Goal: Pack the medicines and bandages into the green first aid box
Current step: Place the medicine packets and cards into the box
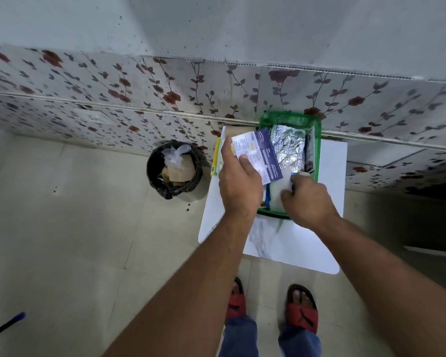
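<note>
The green first aid box [317, 140] stands open on a small white table [325, 176] against the wall. Inside it lie a silver foil strip [289, 148] and a white packet [277, 194] with a blue edge. My left hand [238, 184] holds a white-and-blue medicated dressings box [260, 155] above the green box's left side. My right hand [308, 199] reaches into the green box's near end, its fingers closed on the white packet. A yellow-green packet [216, 155] leans at the table's left edge, partly hidden by my left hand.
A black bin [175, 171] lined with a bag and holding cardboard and plastic stands on the floor left of the table. The flowered tile wall [113, 99] runs behind. My feet in red sandals [301, 307] are below the table. A blue-tipped stick [8, 323] lies bottom left.
</note>
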